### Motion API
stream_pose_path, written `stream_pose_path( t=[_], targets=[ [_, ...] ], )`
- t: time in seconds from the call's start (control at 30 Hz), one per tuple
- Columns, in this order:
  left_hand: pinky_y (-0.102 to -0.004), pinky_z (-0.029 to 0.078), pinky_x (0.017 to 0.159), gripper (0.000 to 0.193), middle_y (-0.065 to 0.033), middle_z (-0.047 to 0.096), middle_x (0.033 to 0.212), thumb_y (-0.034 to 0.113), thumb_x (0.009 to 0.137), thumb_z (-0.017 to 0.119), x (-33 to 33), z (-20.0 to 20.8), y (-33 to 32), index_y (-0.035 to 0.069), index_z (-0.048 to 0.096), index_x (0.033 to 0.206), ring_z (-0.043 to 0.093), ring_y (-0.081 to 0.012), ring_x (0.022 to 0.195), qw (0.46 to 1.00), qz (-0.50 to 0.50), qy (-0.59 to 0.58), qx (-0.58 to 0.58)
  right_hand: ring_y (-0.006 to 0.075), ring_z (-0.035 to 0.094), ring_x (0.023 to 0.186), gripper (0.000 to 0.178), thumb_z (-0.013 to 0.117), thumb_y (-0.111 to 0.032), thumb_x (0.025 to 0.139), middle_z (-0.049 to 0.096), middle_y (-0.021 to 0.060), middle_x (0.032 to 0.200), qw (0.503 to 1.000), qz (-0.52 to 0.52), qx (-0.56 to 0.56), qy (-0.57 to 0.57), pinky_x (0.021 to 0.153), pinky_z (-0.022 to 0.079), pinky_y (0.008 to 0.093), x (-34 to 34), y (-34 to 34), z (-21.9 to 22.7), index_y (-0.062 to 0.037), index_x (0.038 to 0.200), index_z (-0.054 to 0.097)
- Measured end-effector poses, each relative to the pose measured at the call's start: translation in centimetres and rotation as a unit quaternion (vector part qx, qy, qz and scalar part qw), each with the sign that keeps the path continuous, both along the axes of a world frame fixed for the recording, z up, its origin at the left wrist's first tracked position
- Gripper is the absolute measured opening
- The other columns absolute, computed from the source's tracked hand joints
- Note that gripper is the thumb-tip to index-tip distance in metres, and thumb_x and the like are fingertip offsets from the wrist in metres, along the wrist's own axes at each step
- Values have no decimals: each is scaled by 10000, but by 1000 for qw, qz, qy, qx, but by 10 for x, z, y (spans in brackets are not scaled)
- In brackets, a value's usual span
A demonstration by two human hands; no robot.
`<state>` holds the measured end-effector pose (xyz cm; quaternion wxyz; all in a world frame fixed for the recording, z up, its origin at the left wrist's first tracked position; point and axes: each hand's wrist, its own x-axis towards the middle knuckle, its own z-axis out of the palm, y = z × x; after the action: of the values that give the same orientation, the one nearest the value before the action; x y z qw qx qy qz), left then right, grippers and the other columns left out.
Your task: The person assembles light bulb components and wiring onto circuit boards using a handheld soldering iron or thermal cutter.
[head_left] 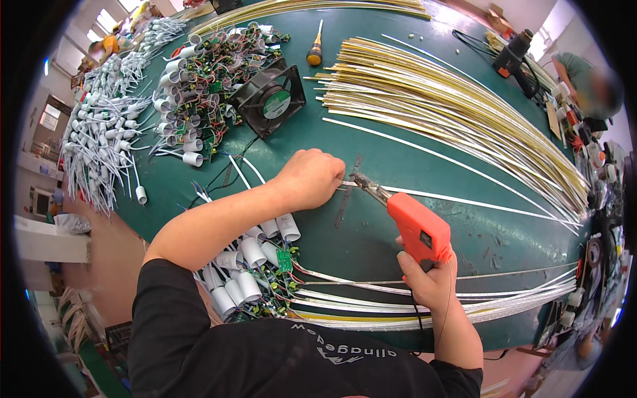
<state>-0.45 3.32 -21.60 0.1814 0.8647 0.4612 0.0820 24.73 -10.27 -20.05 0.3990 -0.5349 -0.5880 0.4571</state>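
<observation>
My left hand (310, 178) is closed, its fingertips pinched at the near end of a thin white light strip (451, 198) that runs off to the right across the table. Fingers hide the exact spot they grip. In my right hand (430, 284) is a red soldering gun (418, 225), its metal tip pointing up and left to the strip's end beside my left fingertips. A thin wire hangs from the back of the gun. Under my left forearm lie white tubes with green circuit boards (284, 260), joined by wires to more strips (398, 325) stretching right.
Beyond my hands on the green table (371, 152) stand a black fan (272, 99), a screwdriver (315, 50) and a large bundle of strips (431, 93). Heaped circuit boards (212, 86) and white cables (106, 126) lie left. A heat gun (514, 56) and another person (590, 83) are at right.
</observation>
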Motion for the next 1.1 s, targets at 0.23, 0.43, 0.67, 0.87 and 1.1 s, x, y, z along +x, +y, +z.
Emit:
stream_pose_path(
  t=[0.23,0.43,0.67,0.87,1.1],
  targets=[
    [-467,499,739,118,-126,674,803,138,825,562,1,3,1,73,655,794,632,-346,811,999,-4,32,0,100,580,848,403,654,-69,805,662,76,1029,1000,16,2,-18,775,466,262,1,0,7,20,1190,575],
    [-460,488,741,101,-135,659,787,128,805,579,2,6,1,56,643,775,615,-354,813,999,6,32,-23,111,578,884,434,668,-75,806,658,89,1065,1000,14,20,-18,804,465,273,5,-1,4,15,1215,551],
    [-448,481,747,110,-145,653,783,135,799,596,5,11,1,37,643,782,603,-359,818,999,9,24,-40,242,618,728,443,725,-138,780,643,122,902,996,-12,87,0,678,493,328,10,-2,2,-16,1176,569],
    [-451,494,746,122,-133,673,806,142,799,582,9,18,-1,50,655,764,627,-349,832,998,15,40,-36,228,608,674,469,726,-125,777,637,117,858,991,-12,130,-13,648,491,322,13,-4,6,2,1194,553],
    [-448,486,709,112,-127,662,769,158,803,609,3,21,3,54,648,817,623,-342,786,999,-28,14,-37,221,628,671,491,724,-114,777,644,109,827,993,-2,113,-33,658,502,323,17,-4,16,11,1216,544]
  ],
)
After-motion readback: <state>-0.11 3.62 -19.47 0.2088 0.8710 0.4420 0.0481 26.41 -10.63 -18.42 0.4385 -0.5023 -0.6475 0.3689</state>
